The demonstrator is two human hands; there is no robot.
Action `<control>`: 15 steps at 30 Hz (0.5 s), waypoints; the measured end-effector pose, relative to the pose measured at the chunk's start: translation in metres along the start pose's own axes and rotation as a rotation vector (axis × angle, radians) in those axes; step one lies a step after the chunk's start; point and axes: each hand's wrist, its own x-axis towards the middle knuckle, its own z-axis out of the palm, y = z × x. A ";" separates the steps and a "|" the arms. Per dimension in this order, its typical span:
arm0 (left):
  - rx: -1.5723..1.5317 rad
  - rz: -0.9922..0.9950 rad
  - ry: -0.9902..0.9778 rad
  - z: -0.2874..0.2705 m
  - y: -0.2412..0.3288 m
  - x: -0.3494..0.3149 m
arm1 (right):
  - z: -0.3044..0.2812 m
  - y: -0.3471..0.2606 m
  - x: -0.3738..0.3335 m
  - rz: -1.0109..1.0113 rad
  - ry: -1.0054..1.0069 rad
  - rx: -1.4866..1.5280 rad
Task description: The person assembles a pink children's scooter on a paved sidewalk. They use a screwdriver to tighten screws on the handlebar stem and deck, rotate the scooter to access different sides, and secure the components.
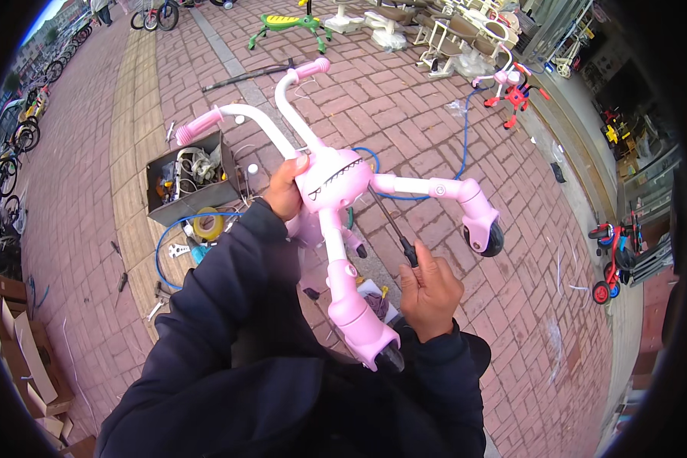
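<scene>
A pink and white child's ride-on [343, 174] is held up in front of me, with two curved white handlebars ending in pink grips. Two of its legs point toward me and to the right, each ending in a black wheel [484, 239]. My left hand [285, 191] grips the round pink body at its left side, thumb on top. In my right hand [430, 294] is a screwdriver [395, 227] with a black handle. Its long shaft slants up to the underside of the body, near the right leg's joint; I cannot tell whether the tip sits in a screw.
A grey metal toolbox [191, 175] full of parts stands on the brick paving at the left, beside a yellow tape roll [209, 224]. A blue hose [466, 145] snakes across the ground. A green ride-on [291, 24] and red tricycle [609, 259] stand farther off. Cardboard boxes [30, 359] lie lower left.
</scene>
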 end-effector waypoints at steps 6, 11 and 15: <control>0.074 -0.154 0.017 -0.001 -0.014 0.028 | 0.007 0.026 -0.016 0.742 -0.236 0.919; 0.050 -0.260 -0.022 -0.006 -0.020 0.035 | 0.021 0.039 -0.026 0.237 -0.024 0.130; 0.076 -0.268 -0.037 -0.007 -0.020 0.042 | 0.020 0.042 -0.024 0.324 -0.078 0.235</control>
